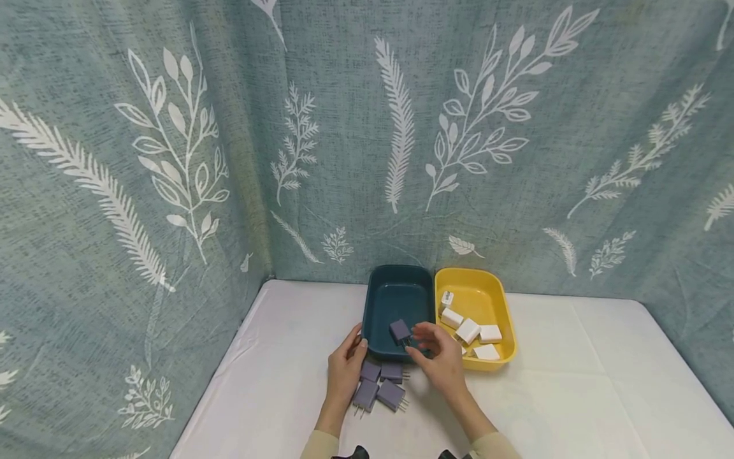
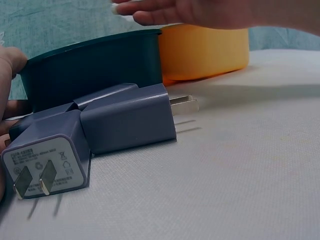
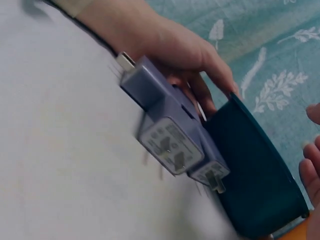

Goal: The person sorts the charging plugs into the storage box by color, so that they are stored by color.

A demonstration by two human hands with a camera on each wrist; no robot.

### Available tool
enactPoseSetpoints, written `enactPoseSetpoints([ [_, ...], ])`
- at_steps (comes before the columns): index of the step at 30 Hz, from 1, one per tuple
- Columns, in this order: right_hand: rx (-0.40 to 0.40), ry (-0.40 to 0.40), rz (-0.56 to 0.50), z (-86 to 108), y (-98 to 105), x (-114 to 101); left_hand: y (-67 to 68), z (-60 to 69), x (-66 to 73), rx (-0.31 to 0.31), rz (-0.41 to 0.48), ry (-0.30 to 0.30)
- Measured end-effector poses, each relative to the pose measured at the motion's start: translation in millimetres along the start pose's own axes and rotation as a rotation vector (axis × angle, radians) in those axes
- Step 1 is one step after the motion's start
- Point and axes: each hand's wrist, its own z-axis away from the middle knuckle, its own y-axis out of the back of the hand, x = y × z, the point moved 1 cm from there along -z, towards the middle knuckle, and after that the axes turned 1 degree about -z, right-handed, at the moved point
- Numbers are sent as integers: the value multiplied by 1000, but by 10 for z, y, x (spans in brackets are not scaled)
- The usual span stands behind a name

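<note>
My left hand [image 1: 344,370] rests against the left front corner of a dark teal bin [image 1: 395,279], its fingertips touching the outer wall and rim. Over the bin's front right edge is my right hand [image 1: 441,360], thumb and fingers apart with nothing seen between them. Just beside those fingertips, a purple-grey charger plug [image 1: 399,331] appears inside the bin, tilted, prongs toward the hand; whether it touches the floor I cannot tell. Several more purple-grey plugs [image 2: 131,122] lie clustered on the table before the bin, beside my left hand.
A yellow bin [image 1: 484,284] stands right against the teal one, holding several white charger plugs [image 1: 468,330]. Both bins sit on a white-covered table [image 1: 573,382]. A patterned green-blue curtain [image 1: 344,159] hangs behind and at the sides.
</note>
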Motion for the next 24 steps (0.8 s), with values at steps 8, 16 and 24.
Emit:
enactPoseSetpoints([
  [8,-26,-15,0,153,-2,-272,8,13,11,2,-12,-10],
  [16,-16,-22,-11,311,-66,36,4,9,17,-9,2,1],
  [24,-69,-37,-47,424,-115,148,6,20,31,-9,-7,6],
])
